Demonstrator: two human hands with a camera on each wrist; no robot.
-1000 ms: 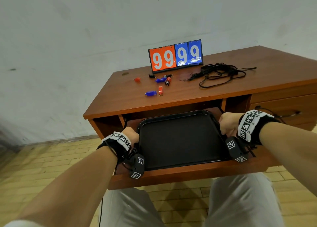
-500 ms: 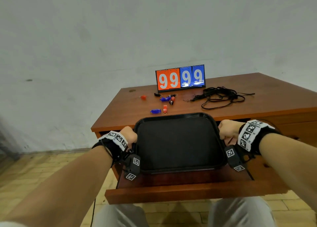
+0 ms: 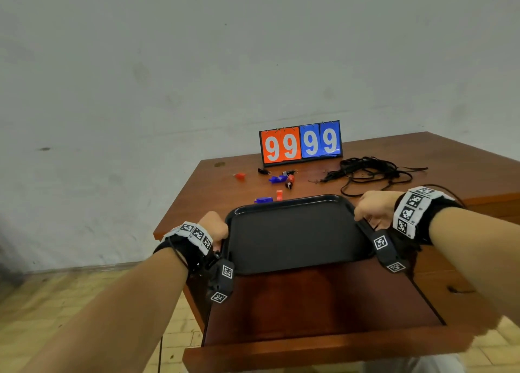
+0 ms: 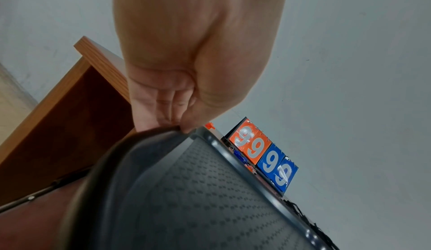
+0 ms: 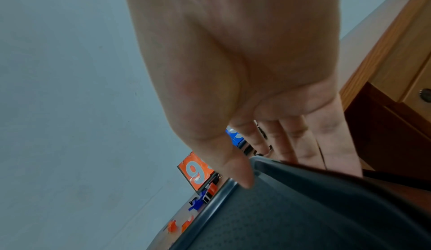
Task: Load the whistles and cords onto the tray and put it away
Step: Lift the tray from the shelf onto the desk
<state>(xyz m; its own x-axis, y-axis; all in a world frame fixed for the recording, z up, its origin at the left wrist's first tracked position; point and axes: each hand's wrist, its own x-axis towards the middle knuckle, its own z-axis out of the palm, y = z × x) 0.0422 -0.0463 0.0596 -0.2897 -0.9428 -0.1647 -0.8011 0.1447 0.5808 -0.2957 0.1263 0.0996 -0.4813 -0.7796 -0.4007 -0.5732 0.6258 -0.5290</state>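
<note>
Head view: both hands (image 3: 216, 227) (image 3: 371, 208) grip empty tray (image 3: 295, 237), fingers curled round rims; keep level, set beside whistles (image 3: 277, 179).

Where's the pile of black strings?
In the head view, the black cords lie tangled on the desk, far right, just right of the scoreboard, beyond the tray.

The head view looks forward and down across the tray (image 3: 295, 237) toward the scoreboard (image 3: 301, 143). Both wrist views look up close along its side rims, sharing the scoreboard (image 4: 263, 157) (image 5: 194, 172).
</note>
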